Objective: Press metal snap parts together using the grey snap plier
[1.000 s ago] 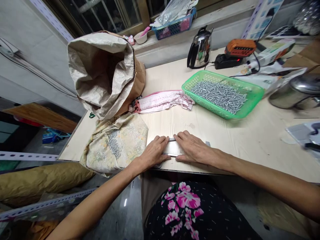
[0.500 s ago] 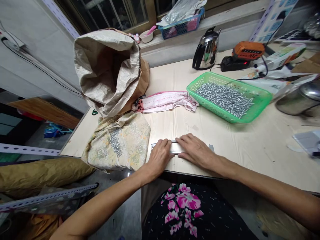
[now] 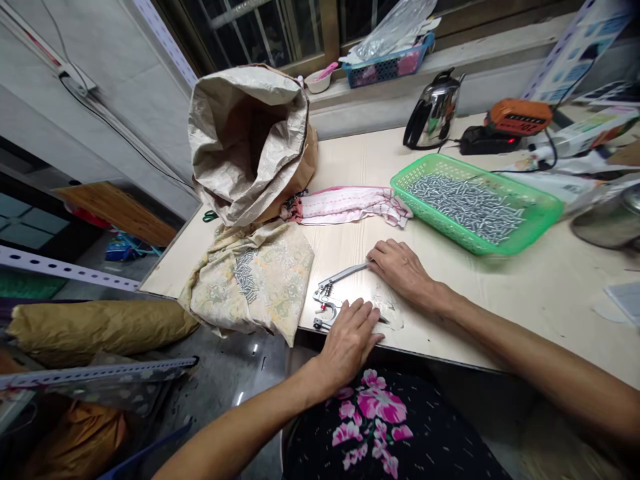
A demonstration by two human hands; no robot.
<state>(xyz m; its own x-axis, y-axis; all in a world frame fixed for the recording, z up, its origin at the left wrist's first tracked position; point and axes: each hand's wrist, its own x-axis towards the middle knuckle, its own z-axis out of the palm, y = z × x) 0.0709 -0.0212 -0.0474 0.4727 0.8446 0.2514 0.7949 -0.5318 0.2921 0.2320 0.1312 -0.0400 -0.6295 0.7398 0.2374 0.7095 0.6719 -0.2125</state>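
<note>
A pair of grey metal pliers (image 3: 327, 297) with a spring and a C-shaped jaw lies on the table near its front edge, handles spread wide apart. My left hand (image 3: 350, 333) is closed over the lower handle, which it mostly hides. The fingers of my right hand (image 3: 400, 270) are curled on the far end of the raised upper handle. Left of the jaw, a pile of small silver metal pieces (image 3: 245, 277) rests on a patterned cloth (image 3: 280, 267). A small red part shows by the jaw.
A green basket (image 3: 545, 230) of similar silver pieces stands at the right. Behind the cloth is a large open paper sack (image 3: 215, 147), beside a folded pink-and-white cloth (image 3: 345, 205). A kettle (image 3: 435, 110) and an orange battery (image 3: 520, 117) stand at the back.
The pliers' handles, close together between my hands before, are now spread apart. My right hand has moved up with the upper handle. The camera view has shifted left.
</note>
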